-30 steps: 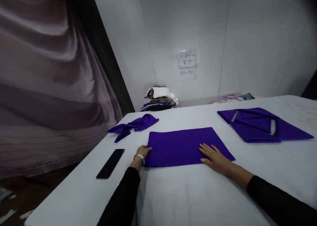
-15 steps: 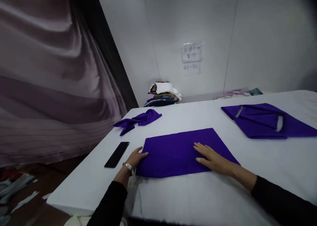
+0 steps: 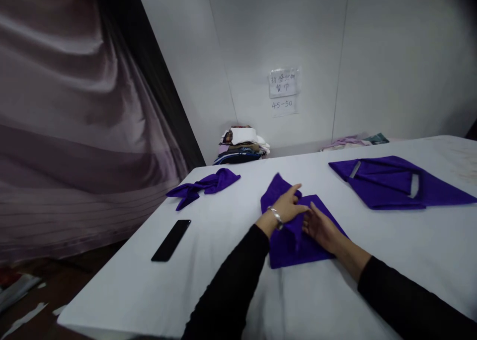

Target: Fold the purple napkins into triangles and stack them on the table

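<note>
A purple cloth napkin lies in front of me, its left part lifted and folded over toward the right. My left hand is closed on the raised flap, with a silver bracelet at the wrist. Close beside it, my right hand has its fingers curled at the flap's edge and its thumb up. The fingertips of both hands almost meet, and the cloth partly hides them. The napkin's right part stays flat on the white table.
A twisted purple cloth and a black phone lie to the left. A folded purple cloth lies at the right. Behind the table are piled fabrics and a wall with a paper sign. A curtain hangs at left.
My left hand has moved right, bringing the napkin's left side up and over. My right hand, flat on the cloth before, now has curled fingers close to the left.
</note>
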Tool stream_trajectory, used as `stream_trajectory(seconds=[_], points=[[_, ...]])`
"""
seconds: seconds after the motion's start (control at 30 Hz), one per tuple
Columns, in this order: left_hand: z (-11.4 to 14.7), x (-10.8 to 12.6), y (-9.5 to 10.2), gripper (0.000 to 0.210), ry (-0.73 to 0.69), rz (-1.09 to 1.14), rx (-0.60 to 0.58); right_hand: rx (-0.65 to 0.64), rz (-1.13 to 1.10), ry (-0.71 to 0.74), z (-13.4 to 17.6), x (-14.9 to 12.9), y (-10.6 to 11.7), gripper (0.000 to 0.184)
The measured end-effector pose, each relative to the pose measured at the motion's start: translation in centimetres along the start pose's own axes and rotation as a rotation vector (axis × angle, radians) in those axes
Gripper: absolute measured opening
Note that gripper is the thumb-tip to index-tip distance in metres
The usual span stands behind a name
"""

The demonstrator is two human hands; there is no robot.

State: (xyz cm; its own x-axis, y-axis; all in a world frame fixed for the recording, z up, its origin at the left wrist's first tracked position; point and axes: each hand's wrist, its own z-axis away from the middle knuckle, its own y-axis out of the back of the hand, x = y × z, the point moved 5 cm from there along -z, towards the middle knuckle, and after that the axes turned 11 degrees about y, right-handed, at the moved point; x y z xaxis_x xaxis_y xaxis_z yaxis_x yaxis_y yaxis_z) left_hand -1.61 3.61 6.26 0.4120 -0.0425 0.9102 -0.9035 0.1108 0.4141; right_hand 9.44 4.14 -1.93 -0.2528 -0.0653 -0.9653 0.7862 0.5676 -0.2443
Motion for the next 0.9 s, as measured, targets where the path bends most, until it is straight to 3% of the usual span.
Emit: stream_trajectory(seconds=[0.07, 0.13, 0.3, 0.37, 0.43, 0.53, 0.63, 0.77, 0.9], points=[[-1.0, -0.7, -3.0, 0.071, 0.021, -0.033, -0.014, 0.024, 0.053, -0.011, -0.1, -0.1, 2.2, 0.072], [-0.7, -1.6, -3.9, 0.057, 0.014, -0.05, 0.07, 0.018, 0.087, -0.01, -0.1, -0.3, 3.8, 0.077], [3.7, -5.2, -0.3, 0.037, 0.053, -0.156, 0.331, 0.031, 0.033, -0.07, 0.3, -0.3, 4.5, 0.066], [5.3, -6.7, 1.1, 0.038, 0.093, -0.279, 0.409, 0.09, -0.03, -0.133, 0.5, 0.0, 4.1, 0.062], [6.2, -7.7, 1.4, 0.042, 0.114, -0.419, 0.446, 0.19, -0.082, -0.173, 0.7, 0.2, 3.9, 0.069], [6.4, -8.4, 0.9, 0.047, 0.131, -0.52, 0.444, 0.324, -0.041, -0.165, 0.6, -0.1, 3.8, 0.081], [6.0, -8.1, 0.3, 0.05, 0.139, -0.53, 0.427, 0.407, 0.12, -0.078, 0.0, -1.1, 4.4, 0.078], [5.6, -7.2, -0.3, 0.052, 0.113, -0.572, 0.379, 0.401, 0.194, 0.092, -0.7, -2.5, 5.9, 0.079], [5.1, -7.9, -1.2, 0.061, 0.181, -0.674, 0.246, 0.41, 0.108, -0.029, -0.5, -1.9, 7.5, 0.087]])
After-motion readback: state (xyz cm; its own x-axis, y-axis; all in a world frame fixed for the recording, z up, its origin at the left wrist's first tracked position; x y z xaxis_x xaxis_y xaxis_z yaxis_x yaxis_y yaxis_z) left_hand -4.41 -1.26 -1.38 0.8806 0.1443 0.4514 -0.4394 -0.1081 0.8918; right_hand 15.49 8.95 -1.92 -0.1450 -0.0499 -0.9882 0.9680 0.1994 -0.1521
